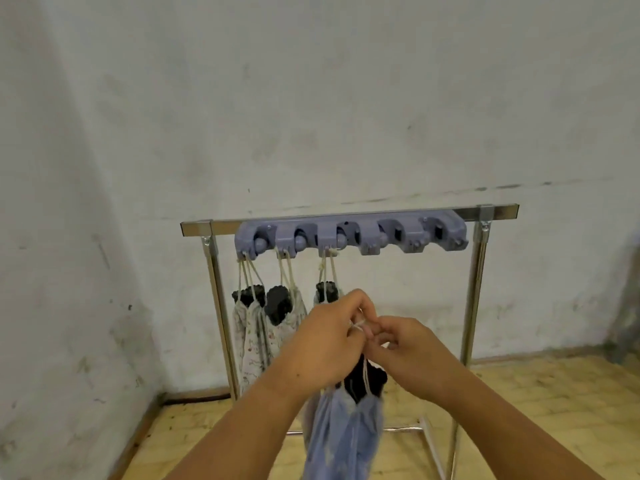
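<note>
A blue drawstring bag (343,441) with dark contents showing at its mouth hangs from its white cord (358,324) in front of me. My left hand (322,344) and my right hand (405,351) both pinch that cord at chest height, fingertips almost touching. Behind them a purple plastic holder strip (349,237) is fixed on a metal rack's top bar (498,210). Three patterned white drawstring bags hang by their cords from its three leftmost hooks: one (247,327), a second (282,313), and a third (327,291) partly hidden by my left hand.
The rack stands on chrome legs (472,299) against a stained white wall. The holder's two right slots (415,237) carry nothing. A yellowish wooden floor (540,403) lies below, with the rack's base bars (426,434) at the lower right.
</note>
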A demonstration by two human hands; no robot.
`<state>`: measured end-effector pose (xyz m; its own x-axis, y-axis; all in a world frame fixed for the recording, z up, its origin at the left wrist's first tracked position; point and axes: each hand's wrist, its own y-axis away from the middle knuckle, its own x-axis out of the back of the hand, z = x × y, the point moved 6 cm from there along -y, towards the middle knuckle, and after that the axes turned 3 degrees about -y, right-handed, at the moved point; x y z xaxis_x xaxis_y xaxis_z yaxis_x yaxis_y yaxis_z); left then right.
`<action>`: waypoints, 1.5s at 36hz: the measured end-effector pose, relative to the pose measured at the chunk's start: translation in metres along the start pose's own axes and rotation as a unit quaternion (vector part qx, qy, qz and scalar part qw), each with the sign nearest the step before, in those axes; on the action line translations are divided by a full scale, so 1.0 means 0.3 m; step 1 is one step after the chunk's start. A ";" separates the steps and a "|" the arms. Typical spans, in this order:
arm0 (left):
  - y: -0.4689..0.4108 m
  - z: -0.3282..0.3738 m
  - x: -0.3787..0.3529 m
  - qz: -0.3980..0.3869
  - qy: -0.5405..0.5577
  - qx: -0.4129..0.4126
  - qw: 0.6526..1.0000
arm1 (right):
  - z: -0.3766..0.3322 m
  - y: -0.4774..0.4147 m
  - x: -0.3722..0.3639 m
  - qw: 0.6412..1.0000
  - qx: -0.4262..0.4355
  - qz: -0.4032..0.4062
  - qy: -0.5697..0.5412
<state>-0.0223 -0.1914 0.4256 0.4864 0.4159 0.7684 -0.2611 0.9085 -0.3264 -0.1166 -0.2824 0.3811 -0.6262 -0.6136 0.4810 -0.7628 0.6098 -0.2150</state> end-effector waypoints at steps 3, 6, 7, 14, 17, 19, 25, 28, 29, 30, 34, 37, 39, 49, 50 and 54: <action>-0.089 -0.002 0.048 0.044 -0.005 0.001 0.999 | -0.007 -0.081 0.048 0.997 0.009 0.070 0.003; -0.160 0.005 0.084 0.092 0.015 0.006 0.996 | -0.031 -0.134 0.089 0.990 0.036 0.136 -0.009; -0.184 0.006 0.095 0.105 0.022 0.008 0.994 | -0.035 -0.152 0.102 0.987 0.037 0.154 -0.016; -0.348 -0.010 0.147 0.187 0.027 0.008 0.982 | -0.019 -0.274 0.201 0.960 -0.026 0.229 -0.158; -0.402 -0.021 0.121 0.218 0.021 0.006 0.976 | 0.008 -0.310 0.206 0.950 -0.026 0.258 -0.177; -0.428 -0.039 0.100 0.233 0.021 0.007 0.972 | 0.031 -0.337 0.204 0.940 -0.025 0.274 -0.203; -0.403 -0.084 0.008 0.202 -0.014 -0.003 0.979 | 0.135 -0.367 0.138 0.944 -0.008 0.259 -0.202; -0.332 -0.125 -0.038 0.186 0.010 -0.004 0.982 | 0.184 -0.316 0.090 0.944 0.032 0.270 -0.185; -0.308 -0.150 -0.057 0.179 0.026 0.005 0.984 | 0.210 -0.295 0.074 0.938 0.035 0.283 -0.196; -0.288 -0.174 -0.075 0.172 0.042 0.015 0.984 | 0.235 -0.276 0.061 0.931 0.034 0.298 -0.211; -0.200 -0.306 -0.188 0.142 0.075 0.058 0.985 | 0.387 -0.217 -0.036 0.921 -0.005 0.314 -0.228; -0.111 -0.425 -0.308 0.100 0.084 0.082 0.988 | 0.554 -0.174 -0.162 0.943 -0.044 0.271 -0.190; -0.045 -0.526 -0.388 0.084 0.089 0.111 0.986 | 0.674 -0.141 -0.252 0.949 -0.077 0.245 -0.181; 0.371 -1.080 -0.765 -0.020 0.088 0.269 0.959 | 1.105 0.014 -0.604 0.959 -0.175 0.196 -0.107; 0.401 -1.136 -0.795 -0.035 0.079 0.275 0.958 | 1.149 0.036 -0.638 0.960 -0.188 0.182 -0.103; 0.477 -1.403 -0.959 -0.118 0.020 0.312 0.942 | 1.317 0.080 -0.736 0.966 -0.229 0.102 -0.057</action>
<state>0.1512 -0.1634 -0.0737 0.6207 0.2176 0.7533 -0.5748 0.7797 0.2484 -0.0604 -0.3305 -0.0662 -0.7897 -0.4921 0.3664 -0.4860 0.8662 0.1159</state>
